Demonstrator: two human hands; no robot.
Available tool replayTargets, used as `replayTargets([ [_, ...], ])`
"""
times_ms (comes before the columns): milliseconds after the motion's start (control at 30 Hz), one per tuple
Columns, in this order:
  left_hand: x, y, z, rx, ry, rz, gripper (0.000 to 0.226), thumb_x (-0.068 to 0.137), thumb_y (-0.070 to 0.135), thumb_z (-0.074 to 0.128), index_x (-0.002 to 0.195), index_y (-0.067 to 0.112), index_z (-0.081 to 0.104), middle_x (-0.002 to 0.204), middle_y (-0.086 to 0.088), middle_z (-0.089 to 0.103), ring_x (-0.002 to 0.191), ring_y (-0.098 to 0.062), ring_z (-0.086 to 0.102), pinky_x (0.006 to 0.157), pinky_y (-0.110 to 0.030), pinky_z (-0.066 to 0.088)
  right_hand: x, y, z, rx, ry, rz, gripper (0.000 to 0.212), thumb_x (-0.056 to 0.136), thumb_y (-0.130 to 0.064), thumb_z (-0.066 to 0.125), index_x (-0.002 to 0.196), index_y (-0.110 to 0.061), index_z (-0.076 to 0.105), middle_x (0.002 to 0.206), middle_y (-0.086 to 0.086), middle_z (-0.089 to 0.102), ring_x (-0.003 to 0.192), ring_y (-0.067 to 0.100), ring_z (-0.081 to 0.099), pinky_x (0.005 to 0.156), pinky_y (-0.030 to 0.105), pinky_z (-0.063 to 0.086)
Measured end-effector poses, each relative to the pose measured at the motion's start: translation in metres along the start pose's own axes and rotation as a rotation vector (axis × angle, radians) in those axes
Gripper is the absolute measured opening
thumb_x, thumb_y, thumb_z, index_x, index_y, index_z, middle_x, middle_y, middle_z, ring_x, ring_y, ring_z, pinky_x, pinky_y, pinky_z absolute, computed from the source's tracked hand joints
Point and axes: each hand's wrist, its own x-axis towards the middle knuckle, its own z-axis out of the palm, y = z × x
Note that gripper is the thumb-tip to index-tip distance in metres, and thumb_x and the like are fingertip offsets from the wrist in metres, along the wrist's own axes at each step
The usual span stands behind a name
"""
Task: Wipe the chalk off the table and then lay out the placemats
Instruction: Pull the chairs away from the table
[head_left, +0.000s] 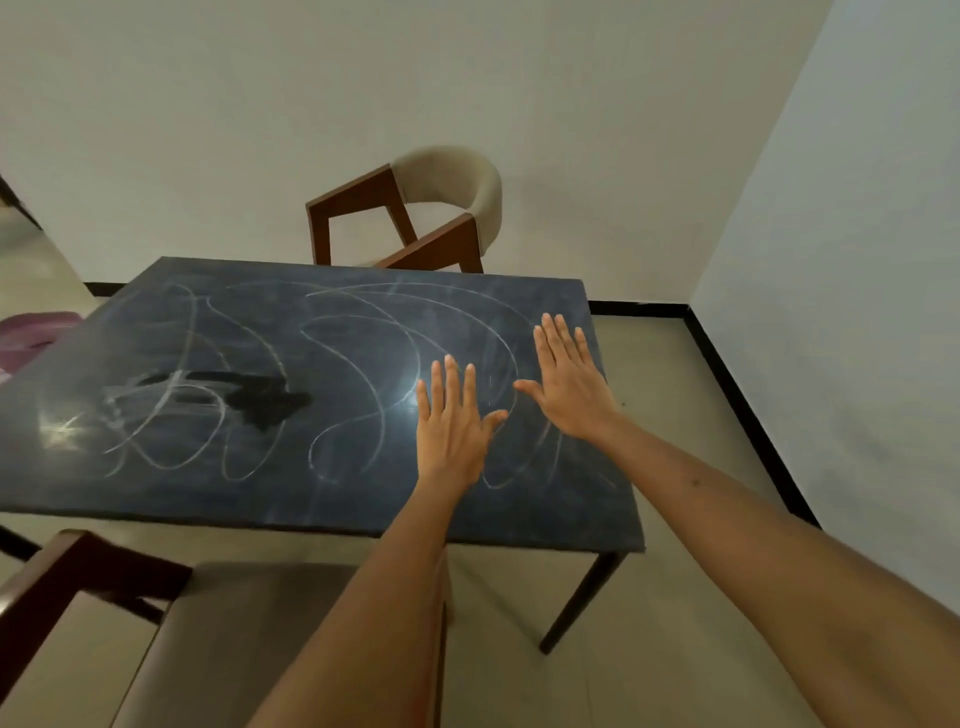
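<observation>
Both hands are flat with fingers straight, holding nothing. The left hand (452, 415) and right hand (569, 379) lie over the surface (260, 499). Chalk scribbles (358, 364) spread left of them.

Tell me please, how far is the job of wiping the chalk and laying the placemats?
Barely started. Chalk scribbles still cover the dark table; only one small dark patch looks wiped or wet. Both the left hand and right hand are spread open over the right part, holding no cloth. No placemats are in view, so wiping and laying both remain.
</observation>
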Motion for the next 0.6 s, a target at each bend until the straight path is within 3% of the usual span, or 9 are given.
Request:
replayTargets([
  [133, 0.065, 0.011, 0.008, -0.005, 0.052, -0.040, 0.083, 0.088, 0.067, -0.001, 0.153, 0.014, 0.004, 0.160, -0.015, -0.005, 0.147, -0.030, -0.010, 0.120, -0.047, -0.002, 0.062, 0.032, 0.013, 0.009, -0.004, -0.037, 0.081, 0.100, -0.054, 0.027, 0.152, -0.002, -0.006, 0.161, 0.015, -0.012, 0.147, 0.026, -0.016, 0.120, 0.039, -0.011],
  [600, 0.236, 0.062, 0.017, 0.096, 0.080, -0.310, 0.079, 0.092, 0.064, 0.013, 0.152, 0.016, -0.003, 0.159, -0.014, -0.011, 0.146, -0.029, -0.014, 0.120, -0.047, -0.003, 0.259, 0.129, 0.020, 0.148, 0.079, -0.217, 0.081, 0.099, -0.053, 0.030, 0.152, -0.001, -0.004, 0.160, 0.018, -0.009, 0.148, 0.029, -0.012, 0.118, 0.039, -0.010],
])
